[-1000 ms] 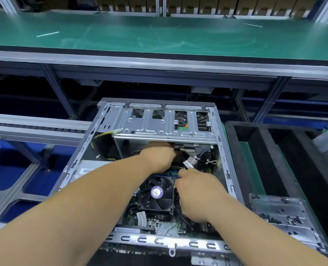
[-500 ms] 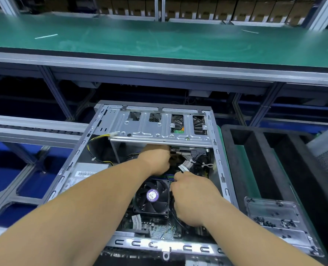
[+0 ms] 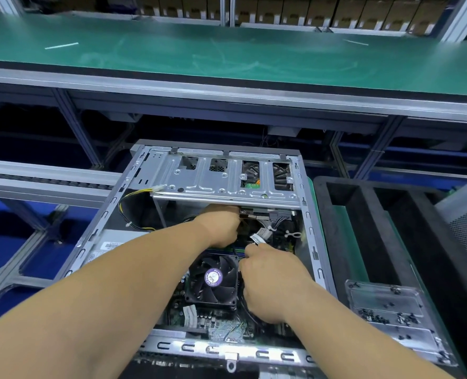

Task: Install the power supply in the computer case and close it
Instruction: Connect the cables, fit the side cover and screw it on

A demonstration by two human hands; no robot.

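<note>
Power supply (image 3: 109, 246), a grey metal box with a barcode label, sits in the near-left corner of the open silver computer case (image 3: 313, 242), mostly hidden under the left forearm. From the head view, both hands work deep inside, likely routing its cables. The left hand (image 3: 221, 224) curls under the perforated silver drive cage (image 3: 227, 181); what it grips is hidden. The right hand (image 3: 270, 280) pinches a white cable connector (image 3: 259, 236) beside the black CPU fan (image 3: 213, 280). A clear screw tray (image 3: 391, 310) waits to the right.
</note>
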